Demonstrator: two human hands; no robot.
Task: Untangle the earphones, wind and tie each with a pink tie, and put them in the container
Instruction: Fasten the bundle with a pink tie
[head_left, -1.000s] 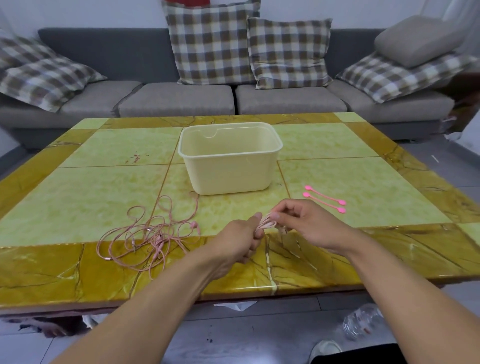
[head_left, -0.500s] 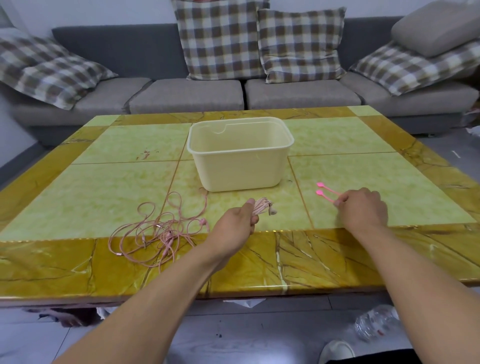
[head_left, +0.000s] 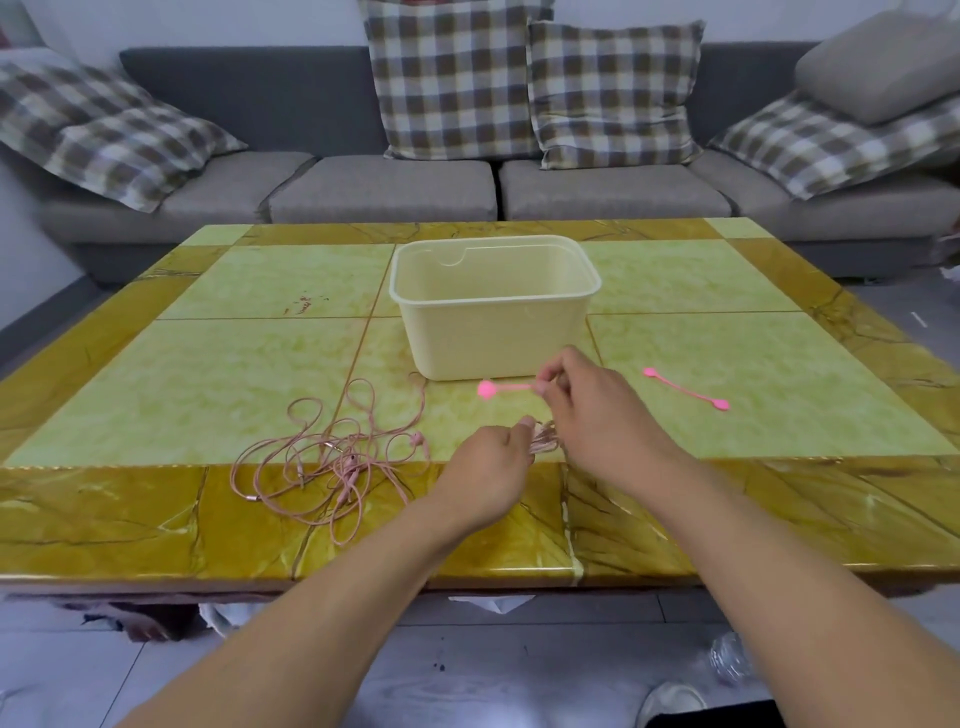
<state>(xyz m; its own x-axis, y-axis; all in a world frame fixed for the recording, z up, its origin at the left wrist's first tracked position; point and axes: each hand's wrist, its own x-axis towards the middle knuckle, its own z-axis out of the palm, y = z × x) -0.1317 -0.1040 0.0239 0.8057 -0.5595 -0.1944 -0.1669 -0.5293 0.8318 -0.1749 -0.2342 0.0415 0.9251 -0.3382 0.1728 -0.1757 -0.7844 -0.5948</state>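
Observation:
My left hand (head_left: 485, 467) grips a wound bundle of pink earphone cable (head_left: 543, 441) just above the table's near edge. My right hand (head_left: 592, 415) pinches one pink tie (head_left: 506, 388) by its end, the round head sticking out to the left, just above the bundle. A second pink tie (head_left: 685, 396) lies flat on the table to the right. A tangled heap of pink earphones (head_left: 332, 457) lies to the left of my hands. The cream plastic container (head_left: 493, 332) stands open behind my hands, and nothing shows inside it.
The yellow and green marble table (head_left: 234, 374) stretches wide on both sides. A grey sofa (head_left: 384, 187) with checked cushions runs behind it. A plastic bottle (head_left: 730, 662) and a shoe (head_left: 670, 701) lie on the floor at the lower right.
My right hand reached to the ties at the right, picked one up and brought it back to the bundle. My left hand kept hold of the wound cable.

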